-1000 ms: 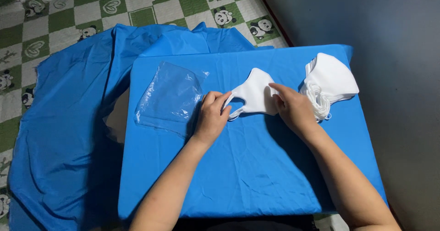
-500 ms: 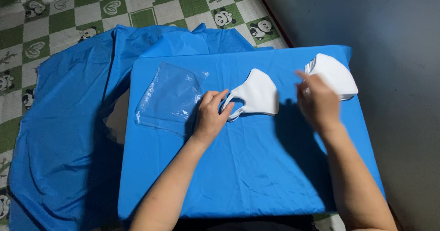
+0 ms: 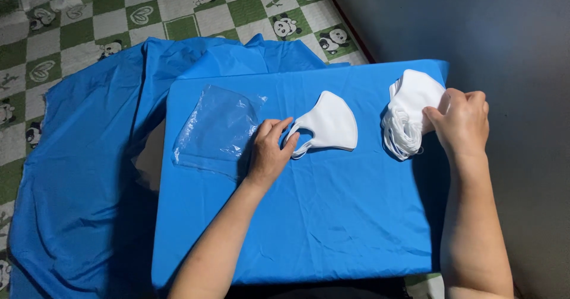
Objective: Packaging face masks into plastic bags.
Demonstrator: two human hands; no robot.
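on the far left the blue sheet [image 3: 83,174] spills off the bench [image 3: 309,228] onto the green and white checked floor mat [image 3: 77,26]. next comes the clear plastic bag [image 3: 217,130], lying flat and, as far as we can see, empty. just right of it our left hand [image 3: 270,150] rests palm down, its grip loose, fingertips [image 3: 289,148] on the ear loop of the single white mask [image 3: 329,124] spread on the bench. further right is the stack of white masks [image 3: 409,118], and our right hand [image 3: 460,121] has its grip closed on the stack's right edge; whether it pinches one mask or several we cannot tell. we judge the work barely begun: one mask laid out, none bagged, the stack waiting.
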